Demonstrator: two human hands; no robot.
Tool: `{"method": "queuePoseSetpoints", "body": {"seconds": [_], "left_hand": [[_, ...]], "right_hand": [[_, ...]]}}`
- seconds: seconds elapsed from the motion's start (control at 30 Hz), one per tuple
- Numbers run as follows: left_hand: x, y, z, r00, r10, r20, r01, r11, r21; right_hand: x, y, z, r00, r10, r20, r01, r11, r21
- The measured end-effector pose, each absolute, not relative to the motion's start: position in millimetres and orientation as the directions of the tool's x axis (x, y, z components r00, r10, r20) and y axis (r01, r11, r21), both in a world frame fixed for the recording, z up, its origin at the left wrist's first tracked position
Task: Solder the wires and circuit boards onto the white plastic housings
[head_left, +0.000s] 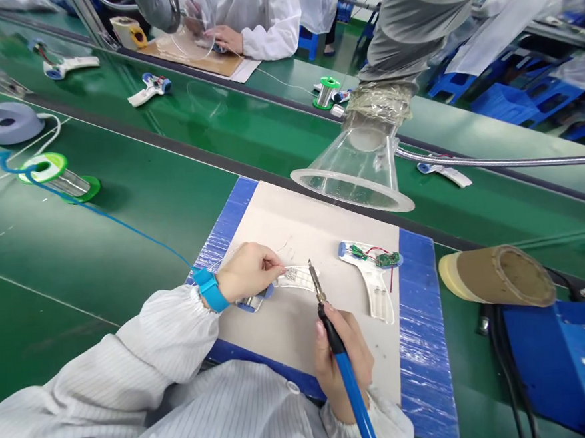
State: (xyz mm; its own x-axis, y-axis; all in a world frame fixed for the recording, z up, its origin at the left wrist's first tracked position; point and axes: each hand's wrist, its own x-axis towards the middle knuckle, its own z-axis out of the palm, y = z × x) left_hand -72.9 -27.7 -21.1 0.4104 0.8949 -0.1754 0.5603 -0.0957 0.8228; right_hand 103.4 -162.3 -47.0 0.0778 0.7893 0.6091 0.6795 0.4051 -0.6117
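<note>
left fingers (274,265) pinch white plastic strip (297,279), soldering iron (318,288) tip just beside

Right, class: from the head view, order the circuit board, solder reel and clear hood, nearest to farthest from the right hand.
From the right hand:
1. Circuit board, on the mat, right side
2. Clear hood, beyond the mat
3. Solder reel, far left
</note>
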Motion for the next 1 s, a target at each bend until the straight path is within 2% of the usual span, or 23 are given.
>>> {"method": "queuePoseSetpoints", "body": {"seconds": [0.23,1.0], "left_hand": [[-69.3,-30.9,-14.1,0.442,0.889,-0.12,0.61,-0.201,0.767],[-71.9,-28.6,-18.2,0.472,0.876,-0.1,0.592,-0.231,0.772]], "right_hand": [[104.0,-165.8,-47.4,0.043,0.825,0.564,0.643,0.409,-0.648],[103.9,-165.4,-48.4,0.005,0.836,0.548,0.644,0.416,-0.641]]}}
